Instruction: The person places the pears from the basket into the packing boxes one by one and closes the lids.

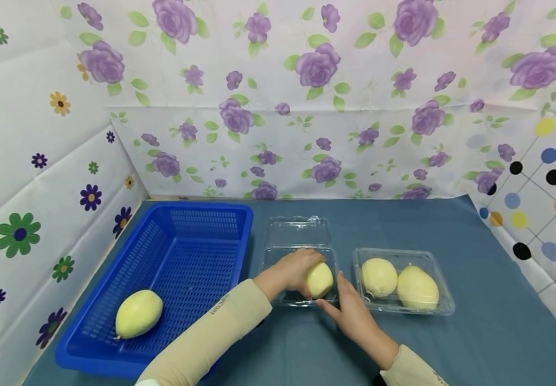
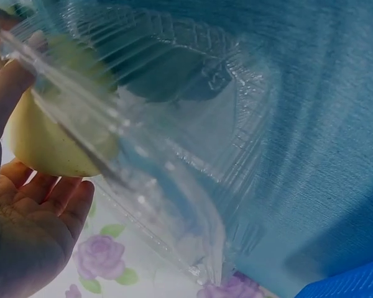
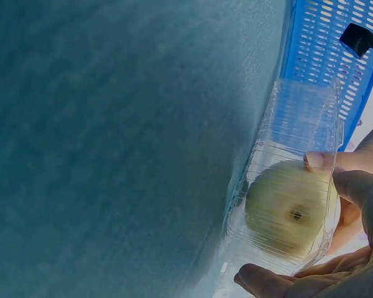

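Observation:
A pale yellow melon [image 1: 320, 280] sits in the right half of a clear plastic clamshell container [image 1: 302, 304], whose lid [image 1: 297, 231] lies folded back. My left hand [image 1: 293, 271] holds this melon, with the thumb on its near side and the fingers over the top. In the left wrist view, the melon [image 2: 56, 139] shows partly through the plastic. My right hand [image 1: 357, 316] grips the container's near right corner. Its thumb is at the front rim and its fingers lie along the right side, as the right wrist view shows around the container [image 3: 286, 130].
On the left stands a blue plastic basket [image 1: 245, 241] with one melon [image 1: 138, 313] inside. To the right, another clear container [image 1: 444, 292] holds two melons [image 1: 418, 288]. Flowered sheets [image 1: 278, 80] wall in the back and sides of the blue-grey table [image 1: 495, 332].

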`<action>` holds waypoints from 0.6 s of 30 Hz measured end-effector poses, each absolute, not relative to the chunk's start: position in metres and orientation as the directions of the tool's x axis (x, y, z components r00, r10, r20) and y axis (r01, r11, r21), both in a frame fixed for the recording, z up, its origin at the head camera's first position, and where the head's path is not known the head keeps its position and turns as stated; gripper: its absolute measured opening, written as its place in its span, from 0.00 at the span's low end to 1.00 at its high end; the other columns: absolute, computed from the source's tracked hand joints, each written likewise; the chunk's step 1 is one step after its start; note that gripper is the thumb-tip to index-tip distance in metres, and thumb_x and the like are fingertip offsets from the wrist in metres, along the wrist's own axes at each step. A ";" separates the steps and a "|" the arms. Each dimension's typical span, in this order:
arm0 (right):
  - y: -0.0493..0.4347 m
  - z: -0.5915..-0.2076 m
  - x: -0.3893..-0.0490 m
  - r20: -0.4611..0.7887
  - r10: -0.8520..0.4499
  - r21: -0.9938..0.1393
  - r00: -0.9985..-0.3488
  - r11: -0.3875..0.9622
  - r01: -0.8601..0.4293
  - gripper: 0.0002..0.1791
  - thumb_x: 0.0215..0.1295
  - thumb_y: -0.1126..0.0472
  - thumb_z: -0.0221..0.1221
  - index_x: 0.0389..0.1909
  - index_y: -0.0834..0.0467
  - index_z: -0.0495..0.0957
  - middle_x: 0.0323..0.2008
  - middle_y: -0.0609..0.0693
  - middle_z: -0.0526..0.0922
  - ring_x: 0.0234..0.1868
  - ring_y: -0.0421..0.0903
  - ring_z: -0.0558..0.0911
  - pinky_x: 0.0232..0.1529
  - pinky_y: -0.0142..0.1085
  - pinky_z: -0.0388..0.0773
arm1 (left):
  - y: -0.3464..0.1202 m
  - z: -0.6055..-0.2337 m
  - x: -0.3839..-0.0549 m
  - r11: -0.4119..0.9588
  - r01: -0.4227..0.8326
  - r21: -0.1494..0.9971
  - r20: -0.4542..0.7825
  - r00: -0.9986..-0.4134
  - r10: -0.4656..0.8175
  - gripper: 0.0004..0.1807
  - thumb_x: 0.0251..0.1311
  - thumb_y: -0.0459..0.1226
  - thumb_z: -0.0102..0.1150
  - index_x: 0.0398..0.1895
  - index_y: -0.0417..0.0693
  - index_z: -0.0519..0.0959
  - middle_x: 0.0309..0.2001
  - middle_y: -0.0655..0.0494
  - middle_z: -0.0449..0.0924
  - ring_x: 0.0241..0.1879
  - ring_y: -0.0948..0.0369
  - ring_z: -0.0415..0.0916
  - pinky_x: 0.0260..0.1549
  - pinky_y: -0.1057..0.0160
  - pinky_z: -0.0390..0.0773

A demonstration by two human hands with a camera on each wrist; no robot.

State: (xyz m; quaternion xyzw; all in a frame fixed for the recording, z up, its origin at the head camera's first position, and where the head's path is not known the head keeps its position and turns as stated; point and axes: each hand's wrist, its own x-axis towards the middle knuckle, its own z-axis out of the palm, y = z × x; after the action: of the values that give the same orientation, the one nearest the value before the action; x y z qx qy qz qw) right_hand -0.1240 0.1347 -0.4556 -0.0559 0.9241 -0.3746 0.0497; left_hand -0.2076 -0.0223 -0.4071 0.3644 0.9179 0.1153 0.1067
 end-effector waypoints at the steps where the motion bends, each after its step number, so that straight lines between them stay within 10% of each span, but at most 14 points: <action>1: 0.134 -0.455 -0.124 -0.050 -0.142 -0.697 -0.989 0.714 -0.067 0.47 0.64 0.51 0.60 0.69 0.76 0.48 0.68 0.74 0.53 0.67 0.68 0.59 0.61 0.60 0.64 | -0.022 -0.408 -0.208 0.713 0.640 0.284 -0.119 -0.715 0.689 0.44 0.33 0.40 0.81 0.60 0.48 0.72 0.57 0.53 0.74 0.55 0.56 0.71 0.49 0.59 0.76; 18: 0.133 -0.453 -0.123 -0.062 -0.142 -0.676 -0.988 0.734 -0.063 0.47 0.65 0.50 0.59 0.69 0.76 0.47 0.68 0.74 0.53 0.67 0.69 0.59 0.61 0.60 0.64 | -0.021 -0.412 -0.204 0.728 0.613 0.306 -0.156 -0.723 0.673 0.44 0.39 0.38 0.78 0.64 0.50 0.68 0.58 0.53 0.72 0.55 0.55 0.70 0.48 0.60 0.75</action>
State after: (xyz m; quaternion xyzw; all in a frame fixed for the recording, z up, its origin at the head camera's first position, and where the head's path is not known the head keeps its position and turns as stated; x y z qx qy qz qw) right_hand -0.1234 0.1335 -0.4528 -0.0551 0.9296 -0.3604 0.0546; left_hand -0.2041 -0.0206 -0.4125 0.3493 0.9207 0.1172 0.1290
